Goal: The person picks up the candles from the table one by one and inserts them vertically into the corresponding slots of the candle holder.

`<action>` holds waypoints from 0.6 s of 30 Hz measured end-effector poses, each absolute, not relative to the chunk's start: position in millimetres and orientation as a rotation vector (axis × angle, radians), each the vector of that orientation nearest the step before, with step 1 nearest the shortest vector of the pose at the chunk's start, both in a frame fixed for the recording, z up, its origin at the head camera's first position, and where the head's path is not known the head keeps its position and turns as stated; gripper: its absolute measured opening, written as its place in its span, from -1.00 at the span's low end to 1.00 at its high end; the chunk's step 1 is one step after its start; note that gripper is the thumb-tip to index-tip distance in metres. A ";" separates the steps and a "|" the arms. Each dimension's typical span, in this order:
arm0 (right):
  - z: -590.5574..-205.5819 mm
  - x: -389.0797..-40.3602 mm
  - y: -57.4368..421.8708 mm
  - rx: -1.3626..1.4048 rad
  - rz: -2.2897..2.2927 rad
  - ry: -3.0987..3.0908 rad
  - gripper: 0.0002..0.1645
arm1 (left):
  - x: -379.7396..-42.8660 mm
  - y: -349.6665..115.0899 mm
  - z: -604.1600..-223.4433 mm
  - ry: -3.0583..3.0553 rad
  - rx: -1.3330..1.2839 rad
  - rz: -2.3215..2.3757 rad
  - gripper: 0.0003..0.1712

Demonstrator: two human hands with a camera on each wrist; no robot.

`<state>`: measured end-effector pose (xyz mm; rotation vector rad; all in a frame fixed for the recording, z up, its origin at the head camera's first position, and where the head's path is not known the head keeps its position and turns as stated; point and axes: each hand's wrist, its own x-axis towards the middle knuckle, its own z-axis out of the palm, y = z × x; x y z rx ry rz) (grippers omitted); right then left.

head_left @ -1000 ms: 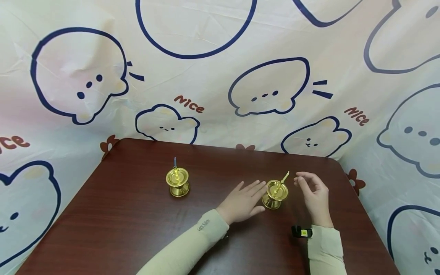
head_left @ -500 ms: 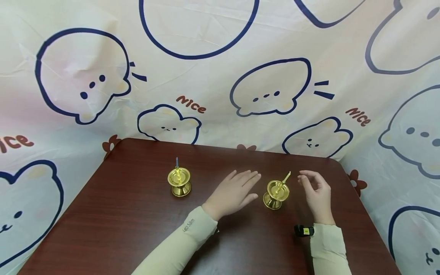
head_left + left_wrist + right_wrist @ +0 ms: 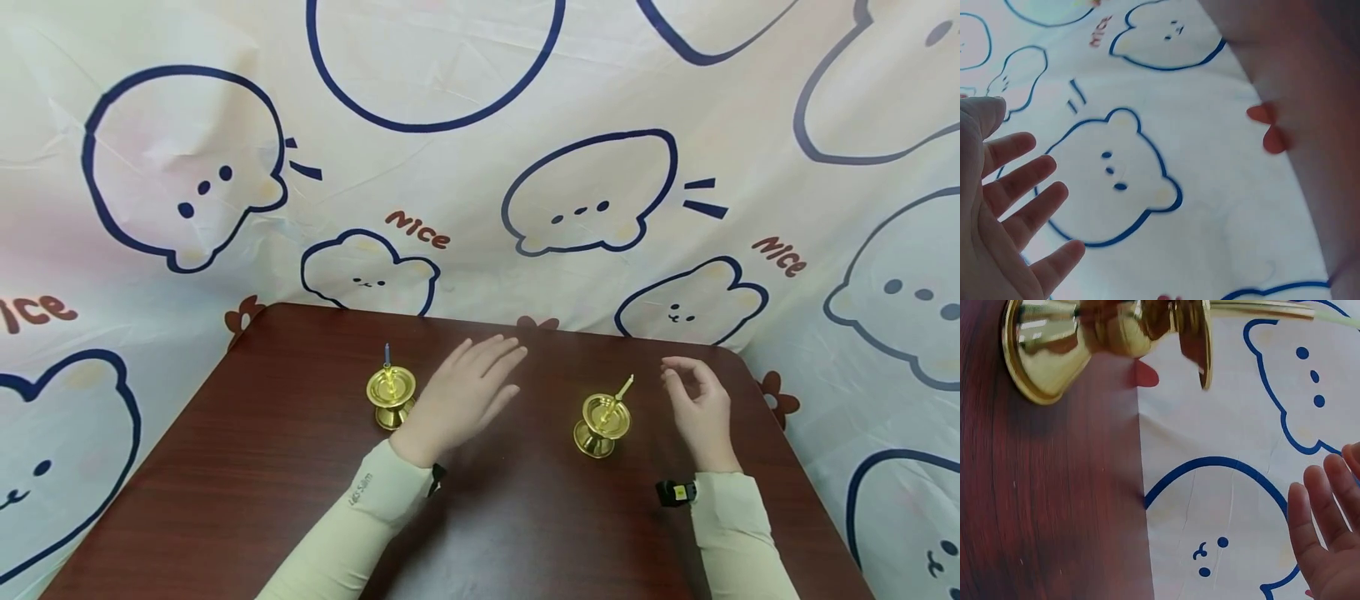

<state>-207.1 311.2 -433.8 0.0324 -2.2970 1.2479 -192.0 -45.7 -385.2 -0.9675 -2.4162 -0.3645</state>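
Two brass candle holders stand on the table. The left candle holder (image 3: 378,392) carries a thin blue candle (image 3: 387,355); the right candle holder (image 3: 596,437) carries a pale yellow candle (image 3: 626,386) that leans right. My left hand (image 3: 453,402) is beside the left holder, partly covering its base, its fingers stretched and spread. In the left wrist view that hand (image 3: 997,219) holds nothing. My right hand (image 3: 701,412) hovers right of the yellow candle, thumb and index finger bent towards each other. The right wrist view shows its fingers (image 3: 1302,519) loosely extended, apart from the brass holder (image 3: 1041,362).
The dark brown wooden table (image 3: 262,483) has rounded back corners. A pale cloth printed with cartoon faces (image 3: 465,192) hangs behind it and at both sides. Black wrist cameras are strapped at both cuffs, the right camera (image 3: 677,492) showing clearly.
My left hand has moved away from the right candle holder, leftwards and back to the left one. My right hand has drifted slightly right and up. Both holders stay in place.
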 end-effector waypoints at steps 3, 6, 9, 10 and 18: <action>-432.1 -210.0 313.9 0.016 1.195 -2.347 -0.69 | -192.1 -57.2 -376.8 -2.385 -0.947 -0.405 -0.45; -431.7 -214.1 317.2 -0.008 1.248 -2.362 -0.66 | -194.3 -68.8 -370.6 -2.365 -0.920 -0.423 -0.44; -431.4 -219.1 321.6 -0.044 1.350 -2.348 -0.62 | -198.7 -81.3 -367.5 -2.347 -0.884 -0.403 -0.44; -431.1 -220.8 323.2 -0.056 1.371 -2.350 -0.61 | -200.2 -85.8 -366.8 -2.341 -0.871 -0.396 -0.45; -430.9 -233.3 339.0 -0.015 1.151 -2.509 -0.61 | -207.1 -125.7 -362.6 -2.337 -0.739 -0.387 -0.50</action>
